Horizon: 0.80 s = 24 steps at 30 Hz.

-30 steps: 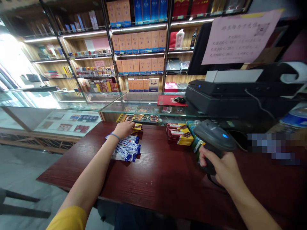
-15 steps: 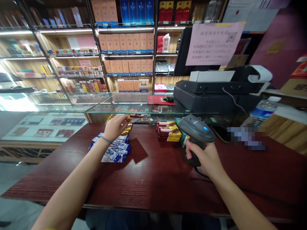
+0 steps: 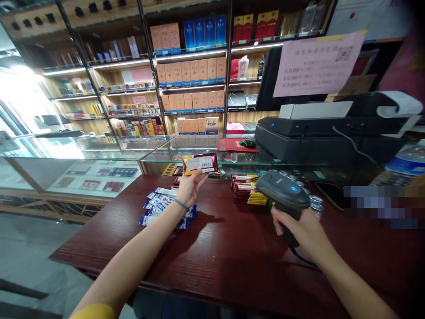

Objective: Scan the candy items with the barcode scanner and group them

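Note:
My left hand (image 3: 191,189) pinches a flat red-and-yellow snack packet (image 3: 200,164) by its lower edge. The packet is held up above the table, and its label with a barcode faces me. My right hand (image 3: 297,226) is wrapped round the grip of a black barcode scanner (image 3: 282,189), whose blue light is lit. Its head points away from me. Beneath my left wrist lies a pile of blue-and-white packets (image 3: 156,207). Between my hands sits a stack of red-and-yellow packets (image 3: 245,190), partly behind the scanner.
A dark red wooden table (image 3: 206,257) spans the front. Behind it stand a glass case (image 3: 199,155), a mouse (image 3: 247,143) on a red mat, and a black cash drawer (image 3: 318,148) under a monitor. Clear-lidded containers (image 3: 315,201) and a water bottle (image 3: 407,161) are on the right.
My left hand has moved right and turned the packet's barcode label towards me. My right hand still grips the scanner. The view has shifted left, so things sit further right.

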Tool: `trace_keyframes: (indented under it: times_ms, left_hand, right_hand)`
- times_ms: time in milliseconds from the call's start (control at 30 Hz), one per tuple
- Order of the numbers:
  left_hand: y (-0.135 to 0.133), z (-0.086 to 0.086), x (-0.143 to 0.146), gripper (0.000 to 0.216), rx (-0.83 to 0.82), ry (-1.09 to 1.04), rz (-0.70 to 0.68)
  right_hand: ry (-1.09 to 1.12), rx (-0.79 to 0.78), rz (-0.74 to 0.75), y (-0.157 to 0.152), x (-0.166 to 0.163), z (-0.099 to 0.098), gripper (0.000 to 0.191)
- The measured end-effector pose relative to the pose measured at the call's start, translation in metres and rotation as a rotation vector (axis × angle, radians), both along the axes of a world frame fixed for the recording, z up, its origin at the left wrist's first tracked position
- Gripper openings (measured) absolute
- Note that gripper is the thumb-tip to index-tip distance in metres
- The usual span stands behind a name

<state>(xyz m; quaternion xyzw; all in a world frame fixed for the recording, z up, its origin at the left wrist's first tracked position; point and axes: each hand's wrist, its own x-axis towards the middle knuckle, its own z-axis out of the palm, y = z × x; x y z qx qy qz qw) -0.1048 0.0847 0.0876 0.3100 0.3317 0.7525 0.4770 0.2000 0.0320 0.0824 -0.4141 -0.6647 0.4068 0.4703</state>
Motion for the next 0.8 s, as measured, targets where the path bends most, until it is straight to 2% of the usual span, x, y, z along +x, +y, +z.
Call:
trace_keyframes:
  times_ms: [100,233,433,633,800]
  left_hand:
    - [0.002,-0.006,0.001,0.026,-0.035,-0.037,0.008]
    - [0.004,-0.011,0.002,0.035,-0.021,0.006,0.033]
    - [0.002,-0.015,0.007,0.036,0.040,0.014,0.017]
    - [0.002,-0.013,0.005,0.037,-0.022,0.017,0.055]
    - [0.004,-0.015,0.005,0.044,0.007,0.051,0.063]
  right_hand:
    - [-0.086,0.020,0.019,-0.002,-0.002,-0.001,0.033]
    - [-0.120,0.019,0.023,-0.005,-0.006,-0.005,0.030]
    - [-0.208,0.029,-0.052,-0.012,-0.013,-0.009,0.025]
    - [-0.139,0.001,-0.052,-0.011,-0.017,-0.011,0.025]
    - [-0.081,-0.007,-0.055,-0.008,-0.013,-0.009,0.020]
